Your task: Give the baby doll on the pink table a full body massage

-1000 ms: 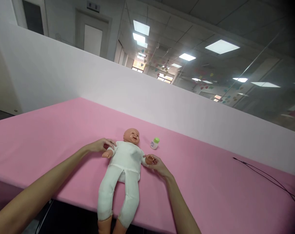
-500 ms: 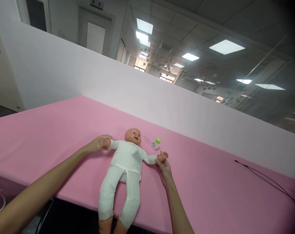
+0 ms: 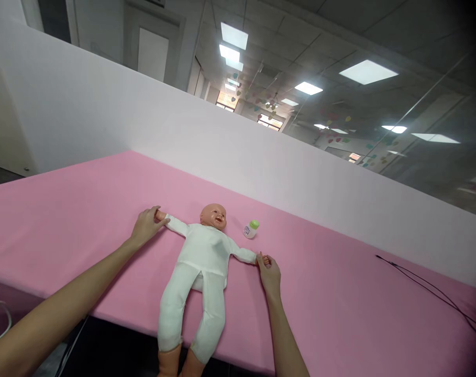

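Observation:
A baby doll [image 3: 204, 251] in a white top and trousers lies on its back on the pink table [image 3: 332, 293], its feet over the front edge. Its arms are stretched out sideways. My left hand [image 3: 148, 225] is closed round the doll's hand at the left, thumb at the cuff. At the other side my right hand [image 3: 269, 269] pinches the doll's other hand, which is partly hidden by my fingers. Beside the doll's head stands a small clear bottle [image 3: 251, 229] with a green lid, touched by neither hand.
Behind the table runs a low white partition [image 3: 261, 167]. A thin black cable [image 3: 422, 285] lies across the table's right side. At the lower left, a white cable [image 3: 8, 314] hangs by the table edge.
My left hand has moved outward to the left, drawing the doll's arm straighter. My right hand has shifted slightly outward and now covers more of the doll's hand.

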`<state>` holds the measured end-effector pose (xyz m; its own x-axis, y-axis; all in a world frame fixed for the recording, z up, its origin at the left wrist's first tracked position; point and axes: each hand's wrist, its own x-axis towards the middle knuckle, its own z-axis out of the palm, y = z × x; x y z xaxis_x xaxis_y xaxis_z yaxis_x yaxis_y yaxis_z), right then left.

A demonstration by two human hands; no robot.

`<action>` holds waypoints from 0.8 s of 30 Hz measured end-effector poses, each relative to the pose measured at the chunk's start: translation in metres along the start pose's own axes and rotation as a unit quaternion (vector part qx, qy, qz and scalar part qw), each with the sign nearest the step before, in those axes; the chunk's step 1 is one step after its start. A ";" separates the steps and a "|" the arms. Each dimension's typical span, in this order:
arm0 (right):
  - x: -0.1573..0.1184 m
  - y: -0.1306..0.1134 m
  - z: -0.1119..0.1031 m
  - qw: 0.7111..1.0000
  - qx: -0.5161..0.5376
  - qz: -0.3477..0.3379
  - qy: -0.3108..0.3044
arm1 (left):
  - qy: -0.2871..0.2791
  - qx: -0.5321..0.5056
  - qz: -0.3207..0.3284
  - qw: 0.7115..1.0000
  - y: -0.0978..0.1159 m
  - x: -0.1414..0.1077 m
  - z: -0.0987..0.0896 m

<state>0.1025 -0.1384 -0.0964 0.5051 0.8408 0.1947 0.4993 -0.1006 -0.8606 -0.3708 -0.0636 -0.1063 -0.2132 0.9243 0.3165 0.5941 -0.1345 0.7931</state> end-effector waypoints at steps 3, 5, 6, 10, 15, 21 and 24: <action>0.001 0.001 0.000 1.000 0.014 0.018 0.004 | -0.009 0.034 -0.008 0.999 -0.001 0.000 0.000; 0.002 0.002 0.004 0.997 0.076 0.029 0.015 | -0.002 -0.015 -0.018 1.000 0.001 0.001 0.001; 0.002 0.001 0.005 0.993 0.117 0.026 0.017 | 0.004 -0.065 -0.020 0.998 0.004 0.002 0.002; -0.003 -0.009 0.011 0.974 0.228 -0.011 -0.003 | 0.033 -0.251 -0.012 0.967 0.015 0.004 0.004; -0.018 -0.029 0.011 0.975 0.211 -0.071 -0.010 | 0.070 -0.207 0.001 0.976 0.028 -0.003 -0.002; -0.019 -0.043 0.019 0.963 0.216 -0.115 -0.113 | -0.038 -0.349 0.041 0.935 0.064 -0.013 -0.002; -0.007 -0.057 0.034 0.956 0.231 -0.111 -0.143 | -0.118 -0.378 0.041 0.917 0.082 -0.004 0.014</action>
<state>0.0466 -0.1209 -0.0647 0.1764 0.9322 0.3161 0.1746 0.2864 -0.9421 -0.3105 -0.0734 -0.0501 0.0352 0.9398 0.3398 -0.1270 -0.3330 0.9343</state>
